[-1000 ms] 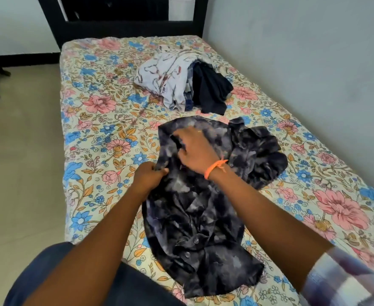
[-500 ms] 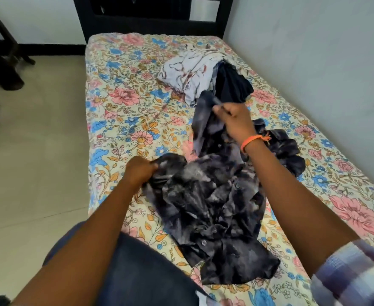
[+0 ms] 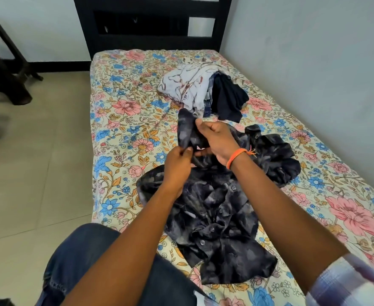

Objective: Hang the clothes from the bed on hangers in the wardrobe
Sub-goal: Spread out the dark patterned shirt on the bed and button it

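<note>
Since half a second ago the left hand (image 3: pixel 178 163) has left the near fold of the dark grey mottled button-up shirt (image 3: pixel 217 208) and come up beside the right hand (image 3: pixel 217 141), so both now meet over the middle of the bed. The right hand's fingers are curled round a raised strip of the fabric; the left hand pinches the lower end of that same strip. The rest of the shirt lies crumpled on the floral cotton bedsheet (image 3: pixel 126 133), trailing from the middle towards the near edge of the bed.

To do this step well, I would judge the strip should be worked along until the collar or a shoulder seam is found, then the shirt lifted by both shoulders and shaken open, so a hanger can go in cleanly. Pulling by a sleeve alone would likely leave it twisted.

Further up the bed, towards the head end and the wall-side edge, sits a heap of clothes: a white patterned garment (image 3: pixel 186 85) touching a navy one (image 3: pixel 228 100). A black slatted headboard (image 3: pixel 150 25) closes the far end; pale floor tiles (image 3: pixel 31 162) run along the left edge, with a dark chair (image 3: pixel 2 62) beyond. No wardrobe or hanger is in view.
</note>
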`<state>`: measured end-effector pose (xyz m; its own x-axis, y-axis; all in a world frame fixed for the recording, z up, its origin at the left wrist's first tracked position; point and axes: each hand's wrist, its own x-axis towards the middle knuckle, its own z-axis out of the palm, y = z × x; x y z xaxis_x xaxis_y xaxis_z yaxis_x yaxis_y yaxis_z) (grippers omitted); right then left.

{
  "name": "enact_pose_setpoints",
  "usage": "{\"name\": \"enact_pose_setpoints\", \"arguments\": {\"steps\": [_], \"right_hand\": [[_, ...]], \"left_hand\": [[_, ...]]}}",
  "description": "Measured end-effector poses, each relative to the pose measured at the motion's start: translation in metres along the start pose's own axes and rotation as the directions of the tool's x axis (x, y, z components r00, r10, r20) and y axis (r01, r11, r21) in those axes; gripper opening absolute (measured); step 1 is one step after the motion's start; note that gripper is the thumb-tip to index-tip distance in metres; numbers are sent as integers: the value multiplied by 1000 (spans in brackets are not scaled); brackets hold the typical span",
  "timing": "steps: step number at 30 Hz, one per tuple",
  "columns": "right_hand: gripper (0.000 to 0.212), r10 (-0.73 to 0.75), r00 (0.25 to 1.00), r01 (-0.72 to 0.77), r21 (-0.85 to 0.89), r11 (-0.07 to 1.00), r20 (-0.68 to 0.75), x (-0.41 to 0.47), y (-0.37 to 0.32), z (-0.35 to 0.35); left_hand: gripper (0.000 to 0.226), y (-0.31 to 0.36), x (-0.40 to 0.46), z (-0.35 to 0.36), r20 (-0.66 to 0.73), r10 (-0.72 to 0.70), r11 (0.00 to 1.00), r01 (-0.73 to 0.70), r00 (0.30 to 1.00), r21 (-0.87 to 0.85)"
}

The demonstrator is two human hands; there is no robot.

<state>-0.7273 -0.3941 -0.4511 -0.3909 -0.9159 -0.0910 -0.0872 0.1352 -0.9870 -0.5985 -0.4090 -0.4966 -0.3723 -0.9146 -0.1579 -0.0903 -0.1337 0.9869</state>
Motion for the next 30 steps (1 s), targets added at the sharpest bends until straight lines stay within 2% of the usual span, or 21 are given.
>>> {"name": "enact_pose_setpoints", "arguments": {"steps": [1, 3, 5, 7, 9, 11, 12, 14, 16, 17, 19, 20, 21, 23, 24, 25, 28, 30], "right_hand": [[49, -4, 1000, 4, 2, 1000, -12, 0, 1, 0], [44, -124, 991, 110, -205, 973, -58, -4, 3, -7], [50, -217, 976, 202, -340, 919, -9, -17, 8, -12], [57, -187, 969, 228, -301, 926, 159, -32, 22, -9], [52, -236, 939, 326, -432, 841, 249, -42, 41, 3], [31, -339, 919, 388, -615, 687, 200, -39, 63, 11], [17, -371, 919, 365, -635, 681, 131, -37, 67, 12], [24, -379, 925, 301, -542, 785, -35, -31, 69, 8], [19, -273, 935, 207, -277, 938, -226, -29, 58, 5], [16, -185, 937, 164, -93, 982, -296, -28, 49, 4], [16, 20, 947, 77, 287, 955, -321, -24, 32, 2], [17, 87, 956, 34, 400, 916, -279, -23, 26, 1], [17, 118, 965, -4, 433, 901, -236, -20, 26, -2], [17, 125, 972, -36, 398, 917, -199, -19, 32, -5], [20, 134, 972, -48, 395, 917, -194, -21, 38, -6], [24, 155, 971, -66, 419, 906, -183, -25, 44, -5], [24, 207, 970, -99, 571, 815, -127, -39, 60, -4], [25, 221, 970, -116, 610, 784, -100, -46, 67, -2]], "left_hand": [[23, 2, 0, -2, -26, -26, 997, 24, 999, -79], [28, 9, 6, -8, -45, -110, 950, 91, 993, -300], [31, 21, 12, -18, -63, -188, 883, 140, 980, -448], [30, 34, 16, -24, -73, -229, 884, 176, 971, -433], [33, 45, 18, -27, -16, -237, 884, 208, 971, -418], [27, 51, 23, -29, 63, -231, 843, 232, 971, -485], [22, 54, 25, -30, 92, -216, 818, 232, 972, -527], [38, 53, 31, -34, 109, -163, 817, 196, 981, -543], [38, 50, 30, -35, 82, -70, 893, 99, 994, -439], [40, 45, 28, -35, 57, -14, 943, 32, 998, -331], [52, 33, 23, -35, 10, 23, 996, -22, 1000, -81], [58, 28, 18, -36, 22, -36, 999, 36, 999, -14], [63, 23, 14, -37, 97, -131, 991, 132, 987, -6], [56, 15, 5, -37, 358, -312, 921, 372, 880, -113], [49, 13, -2, -38, 437, -347, 879, 451, 830, -158], [44, 9, -5, -38, 472, -347, 859, 477, 810, -187], [41, -1, -12, -40, 455, -286, 863, 433, 844, -260], [33, -7, -14, -42, 429, -272, 876, 407, 861, -260]]}}
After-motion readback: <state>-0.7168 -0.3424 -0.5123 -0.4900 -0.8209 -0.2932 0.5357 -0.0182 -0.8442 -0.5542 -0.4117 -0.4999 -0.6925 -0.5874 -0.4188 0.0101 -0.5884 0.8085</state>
